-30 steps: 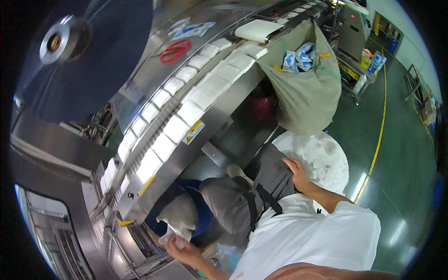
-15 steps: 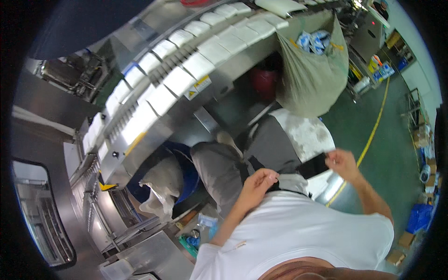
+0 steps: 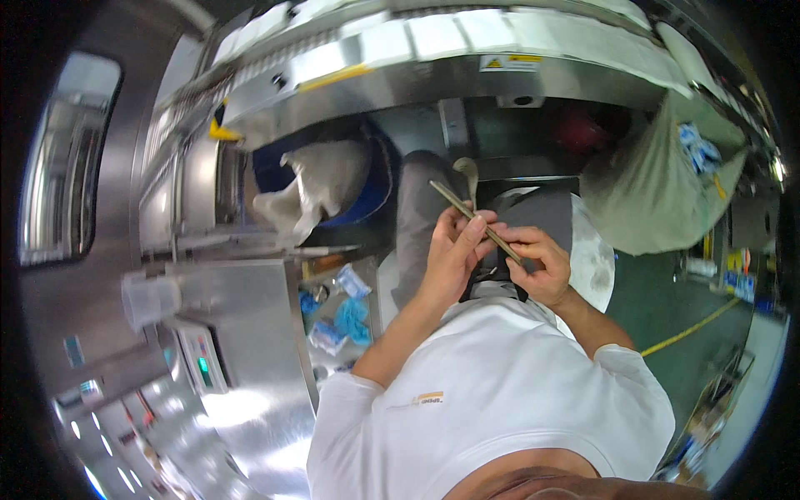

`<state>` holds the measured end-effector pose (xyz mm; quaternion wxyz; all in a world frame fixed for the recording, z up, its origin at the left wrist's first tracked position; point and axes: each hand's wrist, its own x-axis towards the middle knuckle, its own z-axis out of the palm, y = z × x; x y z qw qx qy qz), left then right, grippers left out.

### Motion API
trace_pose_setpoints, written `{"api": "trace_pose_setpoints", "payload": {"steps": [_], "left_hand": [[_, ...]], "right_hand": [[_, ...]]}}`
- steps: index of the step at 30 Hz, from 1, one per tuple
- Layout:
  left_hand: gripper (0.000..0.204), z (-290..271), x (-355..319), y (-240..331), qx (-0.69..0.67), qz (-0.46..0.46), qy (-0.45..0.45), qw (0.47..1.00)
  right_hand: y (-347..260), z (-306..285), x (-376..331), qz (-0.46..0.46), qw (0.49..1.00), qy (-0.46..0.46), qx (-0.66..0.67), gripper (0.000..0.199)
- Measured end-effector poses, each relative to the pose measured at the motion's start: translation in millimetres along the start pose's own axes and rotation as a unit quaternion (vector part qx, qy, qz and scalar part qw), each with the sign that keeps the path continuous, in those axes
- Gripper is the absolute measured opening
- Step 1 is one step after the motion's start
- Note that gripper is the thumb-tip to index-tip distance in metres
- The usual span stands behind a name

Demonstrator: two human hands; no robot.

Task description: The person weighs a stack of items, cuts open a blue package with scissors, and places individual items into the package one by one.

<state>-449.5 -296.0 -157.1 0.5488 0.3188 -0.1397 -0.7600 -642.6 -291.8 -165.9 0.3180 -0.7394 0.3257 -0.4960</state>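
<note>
Hands meet at the waist: left hand (image 3: 457,250) and right hand (image 3: 537,265) both pinch a thin olive strap (image 3: 475,221) above the white shirt (image 3: 492,392). Keeping it taut and untwisted should help.

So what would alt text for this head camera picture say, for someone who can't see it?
A person in a white shirt holds a thin, dark stick between the left hand and right hand, seated beside a steel packing machine. A green cloth bag hangs at the right; small blue packets lie lower left.
</note>
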Motion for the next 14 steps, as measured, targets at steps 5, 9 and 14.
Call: {"api": "trace_pose_setpoints", "payload": {"steps": [5,9,14], "left_hand": [[0.067,-24,-7,5,0.137,0.143,0.116,0.973],[0.065,-40,-1,16,0.289,0.260,0.181,0.903],[0.064,-61,-1,30,0.419,0.307,0.231,0.823]], "right_hand": [[24,43,8,0.004,0.996,-0.081,0.020,0.038],[28,65,11,0.029,0.985,-0.171,-0.001,0.038],[35,69,7,0.178,0.952,-0.219,0.119,0.045]]}}
